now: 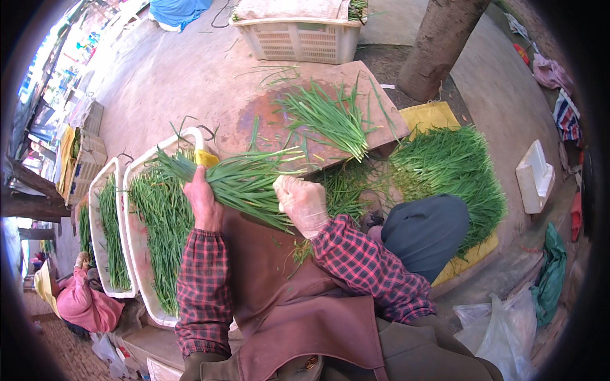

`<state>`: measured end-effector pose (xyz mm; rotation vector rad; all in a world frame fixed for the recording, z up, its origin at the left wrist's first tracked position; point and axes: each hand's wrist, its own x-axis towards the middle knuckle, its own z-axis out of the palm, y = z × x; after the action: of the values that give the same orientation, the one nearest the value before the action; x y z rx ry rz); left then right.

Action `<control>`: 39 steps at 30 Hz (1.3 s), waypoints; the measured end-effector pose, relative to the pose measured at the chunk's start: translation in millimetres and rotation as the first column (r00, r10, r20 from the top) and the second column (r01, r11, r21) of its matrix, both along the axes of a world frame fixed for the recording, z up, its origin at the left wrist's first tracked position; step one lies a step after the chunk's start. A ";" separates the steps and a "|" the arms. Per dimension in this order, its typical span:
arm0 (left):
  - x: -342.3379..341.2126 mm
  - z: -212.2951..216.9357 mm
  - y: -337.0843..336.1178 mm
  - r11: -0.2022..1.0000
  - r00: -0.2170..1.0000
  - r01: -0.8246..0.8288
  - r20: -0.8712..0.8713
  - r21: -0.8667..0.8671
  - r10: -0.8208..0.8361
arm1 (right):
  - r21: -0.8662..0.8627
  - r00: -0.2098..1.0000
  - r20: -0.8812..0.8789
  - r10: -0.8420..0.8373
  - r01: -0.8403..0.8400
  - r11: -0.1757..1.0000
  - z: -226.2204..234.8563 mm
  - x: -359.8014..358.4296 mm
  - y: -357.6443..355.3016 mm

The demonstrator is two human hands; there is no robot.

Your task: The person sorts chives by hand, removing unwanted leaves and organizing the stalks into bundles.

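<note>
My left hand (204,198) is closed around a fanned bunch of garlic chives (248,184), held over my lap. The leaf tips stick out to the left past my fingers, and the pale stem ends spread to the right. My right hand (300,202), in what looks like a thin pale glove, is curled into a fist against those stem ends. Whatever lies inside its fingers is hidden. Just beyond, another bunch of chives (333,120) lies on a low, stained board (378,120).
A large heap of chives (454,178) lies on yellow sacking (429,116) at right. White tubs (131,247) of chives stand at left, beside another person in pink (89,301). A crate (302,41) and a tree trunk (438,47) are at the back. A foam box (534,174) stands far right.
</note>
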<state>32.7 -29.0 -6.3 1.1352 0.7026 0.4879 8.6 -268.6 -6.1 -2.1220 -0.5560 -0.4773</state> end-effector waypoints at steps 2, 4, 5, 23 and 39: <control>0.9 -1.9 -5.0 0.999 1.000 -0.025 0.006 -0.038 0.026 | 0.251 0.971 -0.120 0.208 -0.173 0.952 11.8 -11.3 3.2; -1.0 -3.5 -2.3 0.999 0.999 -0.038 -0.006 -0.038 0.037 | 0.510 0.663 -0.511 0.547 -0.278 0.814 50.5 -40.6 -1.3; -0.9 -4.5 -2.1 0.998 0.999 -0.041 -0.011 -0.039 0.041 | 0.618 0.444 -0.601 0.665 -0.269 0.738 60.7 -51.9 -5.5; -2.5 36.8 -37.0 0.995 0.992 -0.046 0.121 0.086 0.036 | 0.179 0.946 -0.302 0.116 -0.063 0.982 -0.6 26.1 -33.2; -8.7 22.4 9.8 0.999 0.999 0.047 0.025 0.006 -0.047 | 0.650 0.465 -0.714 0.524 0.163 0.742 -7.3 34.3 -66.4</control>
<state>23.9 -19.2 16.1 1.1467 0.6521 0.4639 42.9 -334.9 -13.4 -1.2870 0.0237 0.5499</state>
